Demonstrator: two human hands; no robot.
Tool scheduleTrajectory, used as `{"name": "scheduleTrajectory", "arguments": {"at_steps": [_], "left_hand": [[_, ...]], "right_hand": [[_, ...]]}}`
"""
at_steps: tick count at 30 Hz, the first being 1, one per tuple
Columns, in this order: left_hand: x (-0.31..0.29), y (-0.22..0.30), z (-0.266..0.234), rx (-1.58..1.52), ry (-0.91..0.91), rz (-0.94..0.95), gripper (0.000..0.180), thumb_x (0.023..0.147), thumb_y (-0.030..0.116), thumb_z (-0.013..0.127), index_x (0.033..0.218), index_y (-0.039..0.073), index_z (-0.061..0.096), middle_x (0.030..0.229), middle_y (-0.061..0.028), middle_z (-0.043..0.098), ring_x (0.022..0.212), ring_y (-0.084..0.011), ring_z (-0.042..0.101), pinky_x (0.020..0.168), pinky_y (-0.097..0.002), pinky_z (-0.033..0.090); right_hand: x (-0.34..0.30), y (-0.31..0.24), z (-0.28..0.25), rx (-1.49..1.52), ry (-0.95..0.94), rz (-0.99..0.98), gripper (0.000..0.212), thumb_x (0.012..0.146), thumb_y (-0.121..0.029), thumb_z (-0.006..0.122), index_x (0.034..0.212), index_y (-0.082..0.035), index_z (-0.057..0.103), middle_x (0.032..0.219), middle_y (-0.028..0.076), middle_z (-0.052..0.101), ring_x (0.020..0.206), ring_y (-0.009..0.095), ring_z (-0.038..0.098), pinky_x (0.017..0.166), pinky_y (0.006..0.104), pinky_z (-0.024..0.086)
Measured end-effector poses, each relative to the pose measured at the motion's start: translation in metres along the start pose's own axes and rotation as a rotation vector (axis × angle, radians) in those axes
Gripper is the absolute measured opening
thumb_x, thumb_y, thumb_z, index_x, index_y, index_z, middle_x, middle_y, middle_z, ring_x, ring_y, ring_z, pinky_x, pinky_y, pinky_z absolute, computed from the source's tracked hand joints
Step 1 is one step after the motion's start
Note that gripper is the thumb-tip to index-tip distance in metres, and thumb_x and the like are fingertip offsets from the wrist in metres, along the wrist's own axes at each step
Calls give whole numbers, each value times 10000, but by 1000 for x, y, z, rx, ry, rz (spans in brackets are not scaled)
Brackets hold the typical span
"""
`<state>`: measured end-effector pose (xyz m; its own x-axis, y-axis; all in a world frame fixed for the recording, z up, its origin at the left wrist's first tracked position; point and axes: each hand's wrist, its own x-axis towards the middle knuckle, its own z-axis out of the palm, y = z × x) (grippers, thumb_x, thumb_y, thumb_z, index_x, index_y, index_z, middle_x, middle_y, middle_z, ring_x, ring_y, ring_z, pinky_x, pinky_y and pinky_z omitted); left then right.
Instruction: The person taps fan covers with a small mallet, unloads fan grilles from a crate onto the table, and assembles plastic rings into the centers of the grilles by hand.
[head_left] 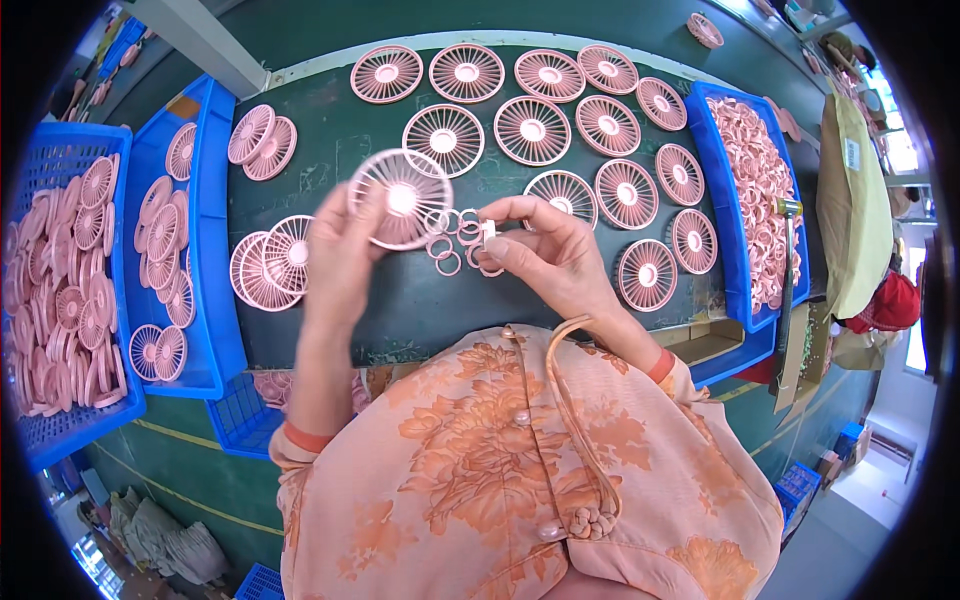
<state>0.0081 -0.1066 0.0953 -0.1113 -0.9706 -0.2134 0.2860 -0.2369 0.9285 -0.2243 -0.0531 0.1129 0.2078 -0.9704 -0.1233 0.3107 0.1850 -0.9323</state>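
Note:
My left hand (343,240) is closed on the edge of a round pink fan grille (418,172), a spoked disc with a pale centre, raised above the table and blurred by motion. Thumb and fingers of my right hand (555,260) pinch a small pale piece (489,231), too small to make out fully. Between the hands lie several small pink rings (448,263), partly overlapped by the grille. Beside my left forearm, a few overlapping grilles (262,268) rest on the table.
Rows of pink grilles (532,130) cover the far and right parts of the dark green table (350,140). At right, a blue tray (707,170) holds many small pink rings, with a hammer-like tool (788,208) across its edge. Blue crates (205,320) of grilles stand at left.

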Motion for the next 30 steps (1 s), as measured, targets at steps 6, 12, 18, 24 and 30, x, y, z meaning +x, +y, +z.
{"name": "scheduleTrajectory", "arguments": {"at_steps": [6,12,18,24,30], "left_hand": [[-30,-18,35,-198,-45,-116,290,1086,216,545,1227,-28,614,1118,-124,714,954,-163,733,816,-306,638],[-43,-29,45,-165,-88,-100,274,1058,151,556,1242,-50,590,1133,-138,709,979,-174,727,848,-320,631],[-59,-41,55,-200,-95,-25,263,1051,108,552,1261,-48,566,1147,-132,700,997,-175,722,860,-336,630],[-75,-57,55,-245,-166,44,264,1036,40,559,1289,-35,553,1200,-139,690,1051,-176,708,894,-326,622],[-89,-56,41,-235,-223,-95,253,1040,59,573,1268,-52,564,1175,-139,699,1013,-165,717,861,-308,630]], "right_hand": [[-1,-3,3,-530,48,-342,309,904,22,754,1204,11,683,1097,84,719,953,116,717,837,245,597],[-3,-1,8,-839,76,-601,273,875,-26,791,1137,-17,712,1031,86,735,866,154,711,742,271,582],[-18,4,8,-1005,140,-599,208,858,-47,802,1056,-20,741,1014,113,739,823,206,718,705,308,584],[-39,11,11,-1038,199,-576,201,836,-55,816,1028,-24,766,996,133,728,822,247,730,704,329,593],[-56,26,0,-1002,129,-670,216,822,-37,812,1036,-33,781,1008,109,714,901,249,705,746,341,582]]}}
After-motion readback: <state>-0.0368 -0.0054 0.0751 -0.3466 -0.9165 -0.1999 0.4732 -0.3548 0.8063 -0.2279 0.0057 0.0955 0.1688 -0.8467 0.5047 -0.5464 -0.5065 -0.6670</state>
